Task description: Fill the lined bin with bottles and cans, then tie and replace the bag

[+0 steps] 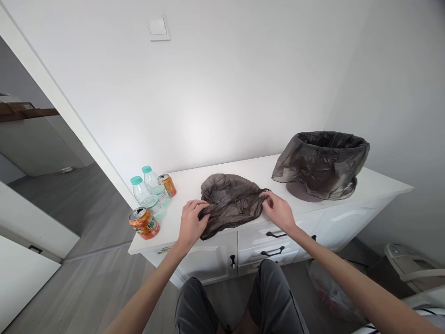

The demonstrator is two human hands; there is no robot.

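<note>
Smooth white cabinet top [194,185] vs plain white wall, drawers w/ black handles below; centre front on it lies a thin, crinkly, semi-sheer dark grey plastic bag [229,202], bunched into a low, rough mound. L hand [192,222] has fingers curled, gripping the bag's left edge, & R hand [278,211] pinches its right edge btwn thumb & fingers. At right stands a round bin [323,162] lined w/ the same filmy dark plastic, liner folded over the rim, contents hidden. At left are 2 clear bottles [143,192] w/ teal caps, an orange metal can [143,223] at the front edge & a 2nd can [168,185] by the bottles.
</note>
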